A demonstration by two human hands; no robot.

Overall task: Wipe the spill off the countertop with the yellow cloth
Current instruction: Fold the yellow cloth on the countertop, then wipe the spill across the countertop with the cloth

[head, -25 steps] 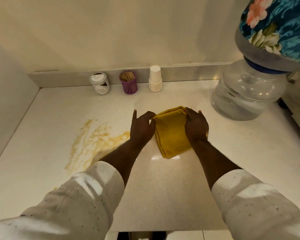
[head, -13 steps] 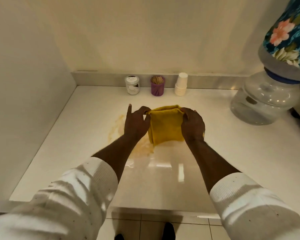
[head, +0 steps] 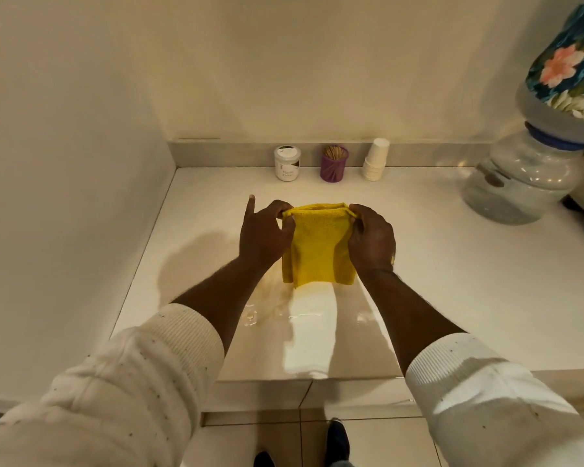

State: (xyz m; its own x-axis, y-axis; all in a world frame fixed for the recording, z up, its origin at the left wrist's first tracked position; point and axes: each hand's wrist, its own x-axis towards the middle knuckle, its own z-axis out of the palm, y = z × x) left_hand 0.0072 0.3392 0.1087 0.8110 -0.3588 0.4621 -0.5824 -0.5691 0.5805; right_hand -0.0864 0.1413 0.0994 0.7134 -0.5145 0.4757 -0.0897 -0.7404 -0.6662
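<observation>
The folded yellow cloth [head: 317,246] hangs above the white countertop [head: 452,264], held by its two top corners. My left hand [head: 263,235] pinches the left corner, with the index finger sticking up. My right hand [head: 371,241] pinches the right corner. The brownish spill [head: 277,293] lies on the counter just below and left of the cloth's bottom edge; my left forearm and its shadow hide part of it.
At the back wall stand a white jar [head: 287,162], a purple holder of toothpicks [head: 334,163] and a stack of white paper cups [head: 375,160]. A big clear water bottle [head: 523,183] under a floral cover stands at the right. A wall bounds the counter on the left.
The cloth has been lifted off the counter and hangs upright between both hands, moved left over the spill's edge. The camera has pulled back, so the counter's front edge and floor show.
</observation>
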